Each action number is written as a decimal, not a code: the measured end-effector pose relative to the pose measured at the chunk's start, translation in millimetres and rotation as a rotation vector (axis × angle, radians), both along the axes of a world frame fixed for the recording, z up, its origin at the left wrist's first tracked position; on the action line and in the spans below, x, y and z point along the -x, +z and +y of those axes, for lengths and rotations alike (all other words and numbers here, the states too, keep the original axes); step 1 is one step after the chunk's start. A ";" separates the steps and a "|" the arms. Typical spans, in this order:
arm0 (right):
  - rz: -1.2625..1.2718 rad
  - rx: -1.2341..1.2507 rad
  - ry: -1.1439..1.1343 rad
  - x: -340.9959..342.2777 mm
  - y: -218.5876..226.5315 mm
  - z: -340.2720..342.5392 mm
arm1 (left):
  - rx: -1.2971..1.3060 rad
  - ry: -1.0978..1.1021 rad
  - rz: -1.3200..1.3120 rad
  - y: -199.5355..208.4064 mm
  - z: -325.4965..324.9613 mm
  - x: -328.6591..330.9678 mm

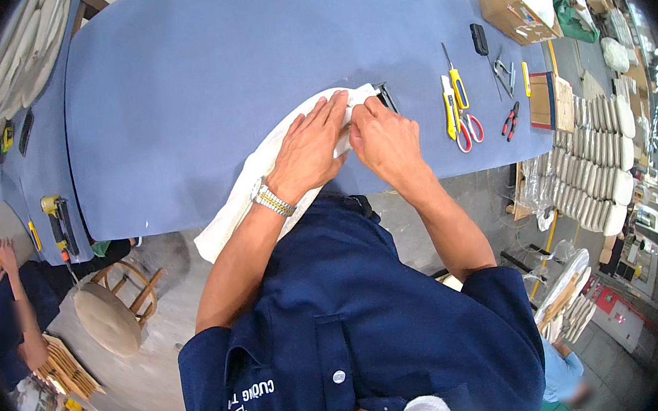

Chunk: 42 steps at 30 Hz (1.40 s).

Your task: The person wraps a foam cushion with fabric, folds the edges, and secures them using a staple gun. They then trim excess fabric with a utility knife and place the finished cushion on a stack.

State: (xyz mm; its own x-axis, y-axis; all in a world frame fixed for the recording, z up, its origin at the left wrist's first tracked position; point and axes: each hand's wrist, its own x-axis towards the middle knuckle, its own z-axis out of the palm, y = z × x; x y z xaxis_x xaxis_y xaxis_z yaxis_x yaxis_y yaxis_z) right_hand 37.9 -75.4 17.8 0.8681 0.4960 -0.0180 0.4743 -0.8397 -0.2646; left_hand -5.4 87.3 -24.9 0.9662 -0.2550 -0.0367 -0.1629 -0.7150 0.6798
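A long strip of white cloth (pixel 248 191) lies in a curve over the near edge of the blue-covered table (pixel 200 68), its lower end hanging off. My left hand (pixel 310 146) rests flat on it, fingers stretched out together. Close beside, my right hand (pixel 386 138) is closed, its curled fingers and thumb pinching the cloth near its upper end. Just beyond the right knuckles, a dark metal object (pixel 387 97) touches that end; most of it is hidden, so its kind cannot be told.
To the right lie a yellow utility knife (pixel 450 109), a yellow-handled screwdriver (pixel 458 88), red-handled scissors (pixel 470 132), pliers (pixel 510 121) and a cardboard box (pixel 511 2). On the left are a staple gun (pixel 59 221), a round stool (pixel 108 319) and a co-worker's arm (pixel 19 287).
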 end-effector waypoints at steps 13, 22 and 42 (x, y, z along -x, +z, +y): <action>-0.035 -0.330 -0.086 8.2 -16.8 -6.4 | 0.096 -0.012 0.016 -5.6 5.8 -4.4; 0.000 -0.563 -0.100 9.5 -31.1 -26.7 | 0.010 -0.111 -0.056 10.8 7.0 -20.9; 0.776 -1.536 -0.806 41.6 -59.8 19.7 | 0.258 -0.055 -0.142 -13.2 7.3 -12.7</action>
State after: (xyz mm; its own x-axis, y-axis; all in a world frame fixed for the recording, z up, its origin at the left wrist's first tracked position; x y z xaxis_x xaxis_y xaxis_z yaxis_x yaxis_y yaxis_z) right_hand -3.7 -55.7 -42.0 0.8868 -0.0027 -0.4622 -0.4292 0.3665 -0.8256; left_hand 7.2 94.6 -38.1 0.9417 -0.2901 0.1703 -0.3025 -0.5089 0.8059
